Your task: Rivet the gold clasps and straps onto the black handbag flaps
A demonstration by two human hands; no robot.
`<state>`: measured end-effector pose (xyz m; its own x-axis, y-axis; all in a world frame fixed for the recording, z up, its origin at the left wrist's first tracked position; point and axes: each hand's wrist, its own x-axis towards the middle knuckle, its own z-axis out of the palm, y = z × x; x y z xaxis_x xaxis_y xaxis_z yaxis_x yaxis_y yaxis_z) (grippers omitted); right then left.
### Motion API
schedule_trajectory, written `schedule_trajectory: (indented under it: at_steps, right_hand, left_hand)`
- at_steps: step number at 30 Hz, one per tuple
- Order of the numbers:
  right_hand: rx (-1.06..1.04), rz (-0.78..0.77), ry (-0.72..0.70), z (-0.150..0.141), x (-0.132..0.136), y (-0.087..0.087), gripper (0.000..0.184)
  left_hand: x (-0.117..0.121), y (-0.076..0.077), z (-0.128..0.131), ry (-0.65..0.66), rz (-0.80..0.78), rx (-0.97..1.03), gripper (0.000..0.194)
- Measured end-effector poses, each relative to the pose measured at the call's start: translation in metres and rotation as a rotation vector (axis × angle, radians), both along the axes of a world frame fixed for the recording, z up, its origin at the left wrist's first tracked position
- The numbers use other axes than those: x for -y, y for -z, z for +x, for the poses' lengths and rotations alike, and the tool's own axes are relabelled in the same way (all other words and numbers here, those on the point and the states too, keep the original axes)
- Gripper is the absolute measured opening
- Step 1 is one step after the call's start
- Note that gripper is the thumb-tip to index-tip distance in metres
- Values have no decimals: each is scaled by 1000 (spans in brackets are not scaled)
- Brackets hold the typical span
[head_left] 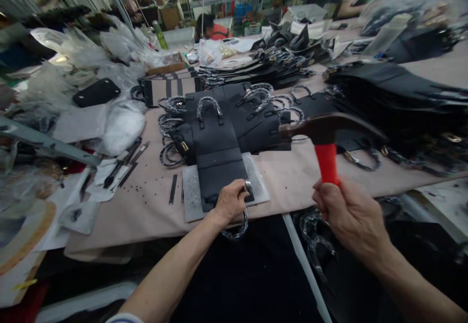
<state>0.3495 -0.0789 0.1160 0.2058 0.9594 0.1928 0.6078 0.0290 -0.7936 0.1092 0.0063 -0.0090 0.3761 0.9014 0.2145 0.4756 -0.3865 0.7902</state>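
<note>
With my left hand [231, 200] I pinch a small metal punch [248, 185] upright on the near end of a black bag panel [223, 171]. That panel lies over a grey stone slab [260, 186] near the table's front edge. One wrapped handle [208, 106] stands at its far end, and another handle [239, 230] hangs by my left wrist. My right hand [349, 213] is wrapped round the red grip of a claw hammer [327, 162], raised to the right of the slab and apart from the punch. The hammer's head is slightly blurred.
More black panels with handles [252, 118] lie just behind. A tall stack of black pieces [405, 98] fills the right. Plastic bags [120, 123] and small tools [122, 164] lie left, with a dark strip [173, 189] beside the slab. Other people are farther back.
</note>
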Motion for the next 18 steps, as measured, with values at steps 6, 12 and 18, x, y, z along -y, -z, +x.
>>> schedule_trajectory:
  at_steps: [6,12,18]
  right_hand:
    - [790,298,-451,-13,8,-11,38]
    - [638,336,-276,-12,9,-44,37]
    - [768,335,-340,-12,4,-31,38]
  left_hand:
    - [1,3,1,2,14,-34,21]
    - [0,9,-2,16,29,31,14]
    - [-1,13,-4,42,51,67,14]
